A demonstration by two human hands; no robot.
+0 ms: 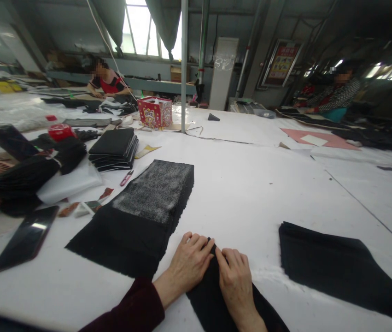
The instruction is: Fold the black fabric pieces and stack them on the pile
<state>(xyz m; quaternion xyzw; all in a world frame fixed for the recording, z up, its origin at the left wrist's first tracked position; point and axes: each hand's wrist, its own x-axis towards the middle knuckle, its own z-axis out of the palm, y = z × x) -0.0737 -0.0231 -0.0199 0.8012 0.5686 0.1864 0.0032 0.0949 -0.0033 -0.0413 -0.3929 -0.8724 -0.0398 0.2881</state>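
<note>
Both my hands rest on a black fabric piece [213,299] lying on the white table [251,193] close to me. My left hand [189,263] lies over the piece's upper left edge with its fingers curled down onto the cloth. Beside it, my right hand [235,281] presses the same piece with bent fingers, the fingertips of the two hands nearly meeting at the top corner. A thick stack of black fabric pieces [140,216] sits just left of my left hand. Another stack of black pieces [337,272] lies to the right.
A dark phone [26,237] lies at the left near the edge. Further back are a pile of black pieces [114,147], pink scissors [126,177], a red box [155,112] and a metal pole [184,64]. Two other people work at the far tables.
</note>
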